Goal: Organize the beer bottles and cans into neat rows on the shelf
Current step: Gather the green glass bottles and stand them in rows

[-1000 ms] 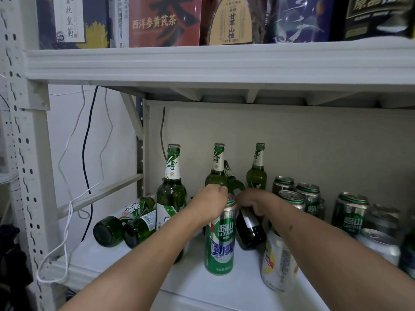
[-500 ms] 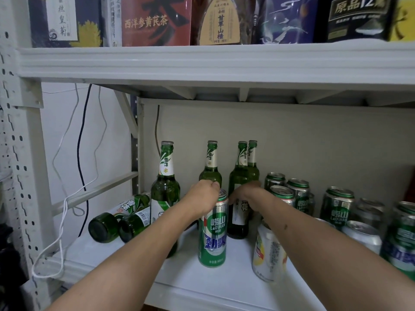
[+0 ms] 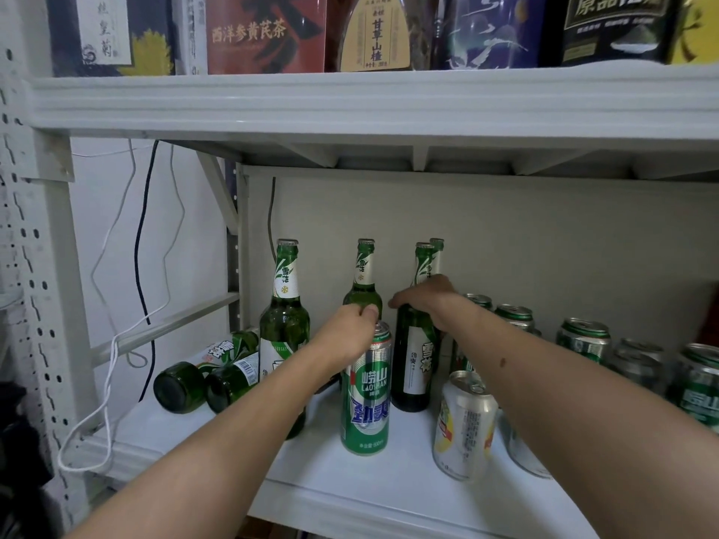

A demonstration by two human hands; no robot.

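On the white shelf (image 3: 373,488) stand several green beer bottles. My right hand (image 3: 428,303) grips the shoulder of an upright green bottle (image 3: 414,363) with a white label. My left hand (image 3: 348,332) is closed over the top of a tall green Laoshan can (image 3: 365,398) in front of another upright bottle (image 3: 363,282). A further bottle (image 3: 286,317) stands to the left, partly behind my left forearm. Two green bottles (image 3: 206,377) lie on their sides at the far left.
A white and yellow can (image 3: 465,424) stands right of the tall can. Several green cans (image 3: 583,338) crowd the right side. The upper shelf (image 3: 350,103) carries boxes. Cables (image 3: 142,266) hang by the left upright.
My right hand has tipped the dark green bottle from a lean to upright and set it on the shelf beside the tall can. My left hand stays on the can.
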